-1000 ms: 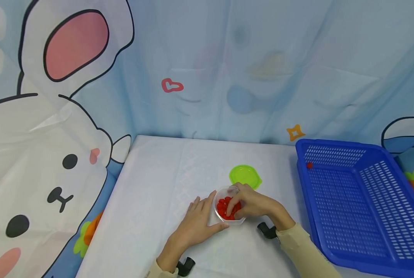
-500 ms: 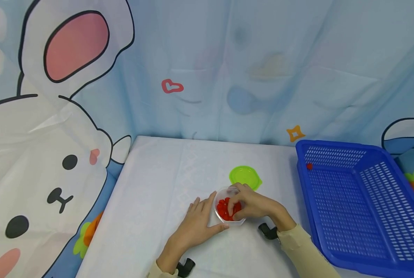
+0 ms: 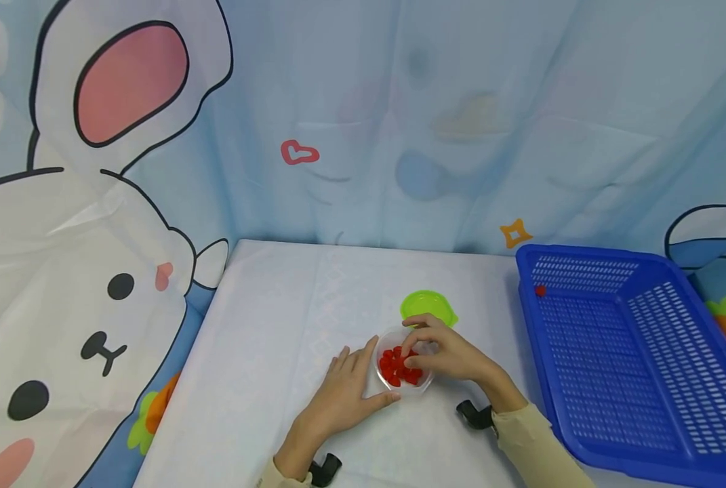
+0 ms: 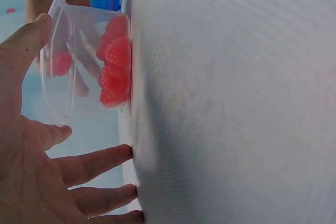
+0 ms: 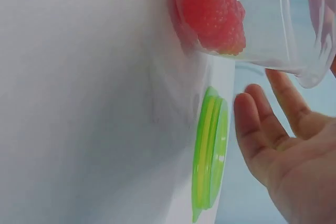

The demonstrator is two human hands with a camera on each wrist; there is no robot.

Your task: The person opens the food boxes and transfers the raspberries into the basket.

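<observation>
Pale-blue curtain (image 3: 350, 74) printed with a rabbit hangs behind a white-covered table (image 3: 277, 318). Near the middle stands a transparent plastic tub (image 3: 393, 336), upright, with raspberries (image 4: 114, 72) heaped on its bottom. The right hand (image 3: 445, 354) has one raspberry (image 4: 62, 64) in its grip, pinched between thumb and finger and held inside the tub near its mouth, above the heap. The fruit is small and partly covered, so I cannot tell how its long axis lies. The left hand (image 3: 343, 393) stands at the tub's left side, fingers straight and spread, thumb seemingly touching the rim; its grip holds nothing. Just beyond the tub lies a green lid (image 3: 426, 305), flat on the table. Well apart to the person's right sits a blue plastic basket (image 3: 607, 359); a small red piece (image 3: 541, 291) lies near its far left corner. Of the two hands, the right one is nearer the basket, with the tub's wall between the pinched fruit and that side.
</observation>
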